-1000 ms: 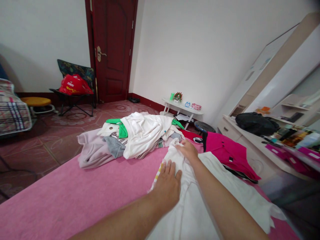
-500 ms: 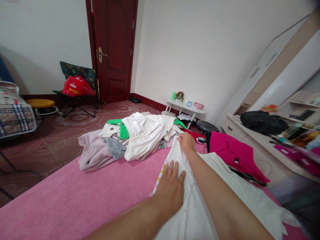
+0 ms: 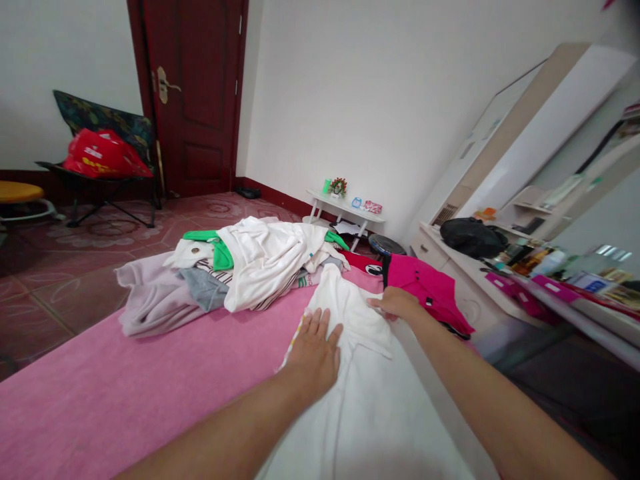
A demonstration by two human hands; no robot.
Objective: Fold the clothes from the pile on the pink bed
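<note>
A white shirt [image 3: 370,393] is spread over the pink bedding [image 3: 200,387], with a yellow-and-white patterned strip along its left edge. My left hand [image 3: 314,350] lies flat on that edge, fingers spread. On the other side, my right hand [image 3: 397,304] is closed in a pinch at the border of a sleeve-like flap of the same shirt. Just beyond the hands lies a heap of clothes topped by a white garment [image 3: 275,250], with green, grey, striped and pale lilac cloth [image 3: 155,293] beneath it.
A bright pink garment [image 3: 425,287] lies right of the shirt. Further right stands a cream dresser [image 3: 450,267] bearing a black bag [image 3: 473,237] and bottles. At the back are a low white table [image 3: 345,205], a red door [image 3: 195,100] and a folding chair with a red bag [image 3: 100,153].
My right hand has moved from the shirt's far end toward me and rightward, and the cloth there now lies wider and flatter. My left hand still rests on the left edge. The view has turned right.
</note>
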